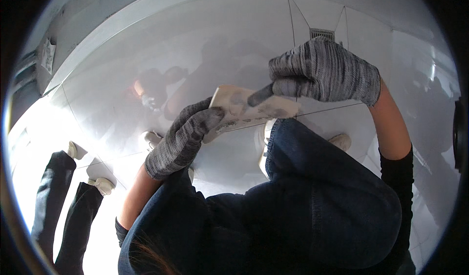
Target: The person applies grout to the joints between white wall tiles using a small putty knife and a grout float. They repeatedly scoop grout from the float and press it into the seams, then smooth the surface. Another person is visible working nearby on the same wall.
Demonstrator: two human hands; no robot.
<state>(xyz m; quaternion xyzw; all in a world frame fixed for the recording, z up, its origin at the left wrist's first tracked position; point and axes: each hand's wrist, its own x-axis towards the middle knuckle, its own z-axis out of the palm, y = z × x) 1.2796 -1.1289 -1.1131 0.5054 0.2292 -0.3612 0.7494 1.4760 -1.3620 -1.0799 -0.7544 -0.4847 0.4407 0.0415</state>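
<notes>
Both my hands wear grey knitted gloves with darker streaks. My left hand [190, 131] is closed on the left end of a cream-coloured slab [232, 99], its fingertips over the near left corner. Grey smudges mark the slab's upper face, and darker specks run along its near side; its exact kind I cannot tell. Over the slab's right part, my right hand [325, 72] has most fingers curled in. One dark-tipped finger stretches down to the slab's face and seems to touch it. Whatever the curled fingers may hold is hidden.
My knees [303, 148] in dark jeans sit just below the slab. Pale glossy floor tiles [161, 45] spread around, with a small drain grate [322, 33] beyond my right hand. Another person's legs [53, 192] stand at the left. A dark object [458, 133] is at the right rim.
</notes>
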